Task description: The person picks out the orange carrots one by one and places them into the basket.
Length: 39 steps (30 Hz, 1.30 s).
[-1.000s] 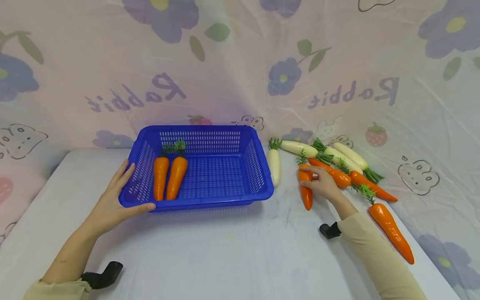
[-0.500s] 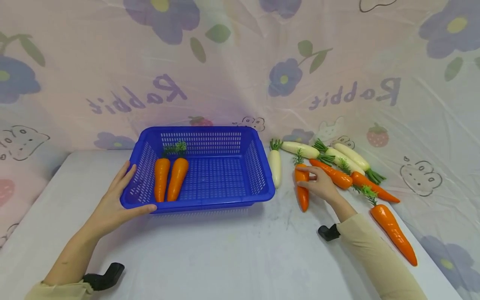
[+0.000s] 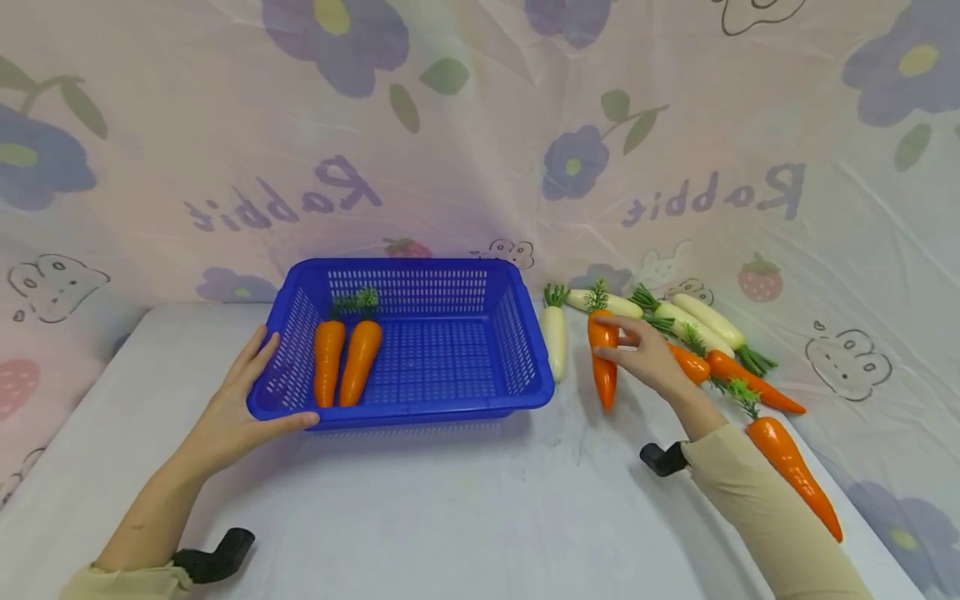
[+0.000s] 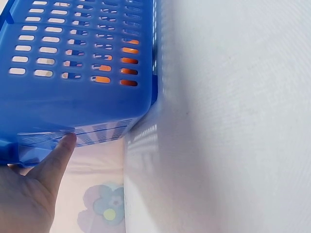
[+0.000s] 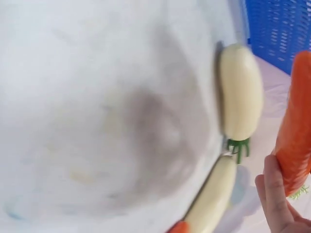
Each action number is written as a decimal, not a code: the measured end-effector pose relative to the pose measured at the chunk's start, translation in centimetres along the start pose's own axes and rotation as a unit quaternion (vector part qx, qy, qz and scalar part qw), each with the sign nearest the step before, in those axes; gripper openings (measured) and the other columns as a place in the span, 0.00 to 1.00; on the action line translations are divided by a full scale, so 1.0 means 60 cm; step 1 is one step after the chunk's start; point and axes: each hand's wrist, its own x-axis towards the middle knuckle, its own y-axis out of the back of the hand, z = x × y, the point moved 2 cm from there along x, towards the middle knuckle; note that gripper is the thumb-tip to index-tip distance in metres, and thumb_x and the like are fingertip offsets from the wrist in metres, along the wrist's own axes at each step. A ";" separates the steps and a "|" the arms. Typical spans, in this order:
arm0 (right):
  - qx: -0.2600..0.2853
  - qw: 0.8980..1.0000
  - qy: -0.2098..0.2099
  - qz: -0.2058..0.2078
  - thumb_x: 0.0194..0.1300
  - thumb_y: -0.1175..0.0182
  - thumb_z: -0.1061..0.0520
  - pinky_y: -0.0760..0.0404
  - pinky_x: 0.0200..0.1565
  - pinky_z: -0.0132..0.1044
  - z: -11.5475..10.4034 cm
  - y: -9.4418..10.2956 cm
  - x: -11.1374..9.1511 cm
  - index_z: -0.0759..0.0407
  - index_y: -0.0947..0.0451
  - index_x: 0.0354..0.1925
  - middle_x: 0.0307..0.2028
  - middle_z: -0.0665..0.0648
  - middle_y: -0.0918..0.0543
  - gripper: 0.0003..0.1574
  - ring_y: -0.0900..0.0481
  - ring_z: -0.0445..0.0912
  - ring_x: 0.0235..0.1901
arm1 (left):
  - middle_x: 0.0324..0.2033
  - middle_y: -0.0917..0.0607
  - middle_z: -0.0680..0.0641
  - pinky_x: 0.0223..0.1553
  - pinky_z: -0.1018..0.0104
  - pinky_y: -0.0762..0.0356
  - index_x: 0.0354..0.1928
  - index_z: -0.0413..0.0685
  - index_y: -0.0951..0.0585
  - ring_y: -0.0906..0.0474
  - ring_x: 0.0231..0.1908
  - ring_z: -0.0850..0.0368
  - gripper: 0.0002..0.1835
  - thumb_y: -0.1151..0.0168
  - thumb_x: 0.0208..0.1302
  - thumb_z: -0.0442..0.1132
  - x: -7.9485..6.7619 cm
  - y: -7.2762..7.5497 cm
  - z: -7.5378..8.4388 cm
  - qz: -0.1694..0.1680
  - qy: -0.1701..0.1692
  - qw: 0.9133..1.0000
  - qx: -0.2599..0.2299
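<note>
In the head view, my right hand (image 3: 637, 350) pinches an orange carrot (image 3: 603, 358) with a leafy green top, tip pointing down. The right wrist view shows this carrot (image 5: 296, 121) raised off the table, its shadow apart from it. My left hand (image 3: 228, 412) rests spread at the left front corner of a blue plastic basket (image 3: 427, 408), thumb on the front rim and fingers along the left side. The left wrist view has a straight finger (image 4: 62, 150) touching the basket's outer wall. Inside the basket, two carrots (image 3: 360, 362) lie side by side at the left.
A white radish (image 3: 555, 342) lies beside the basket's right end. Behind and right of my right hand are several more white radishes (image 3: 697, 325) and orange carrots (image 3: 753, 379). Another carrot (image 3: 795, 475) lies near the table's right edge, partly behind my sleeve. A printed cloth hangs behind.
My right hand has shifted the pinched carrot slightly left, then lifted it off the table. My left hand stays at the basket. The whole view has tilted slightly.
</note>
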 end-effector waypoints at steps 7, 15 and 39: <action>-0.001 1.000 0.029 0.006 0.63 0.37 0.54 0.23 0.53 0.61 -0.050 0.011 0.006 0.58 0.32 0.67 0.69 0.67 0.38 0.35 0.31 0.70 0.60 | 0.76 0.67 0.50 0.57 0.18 0.59 0.76 0.57 0.60 0.68 0.72 0.30 0.61 0.26 0.50 0.50 0.000 -0.001 0.000 0.000 0.003 1.000 0.000; 0.030 0.999 0.031 -0.014 0.65 0.39 0.54 0.23 0.54 0.59 -0.098 0.019 0.019 0.58 0.35 0.68 0.69 0.66 0.38 0.36 0.32 0.69 0.62 | 0.76 0.68 0.50 0.57 0.18 0.61 0.76 0.57 0.60 0.69 0.72 0.31 0.60 0.27 0.51 0.49 0.000 0.001 0.000 0.000 0.001 1.000 -0.004; 0.031 0.998 0.050 -0.029 0.62 0.36 0.52 0.23 0.56 0.56 -0.193 0.003 0.054 0.50 0.30 0.66 0.69 0.57 0.37 0.34 0.31 0.61 0.63 | 0.76 0.67 0.54 0.58 0.19 0.63 0.76 0.59 0.59 0.69 0.73 0.33 0.60 0.26 0.51 0.48 0.001 0.004 -0.002 0.001 -0.002 1.000 -0.013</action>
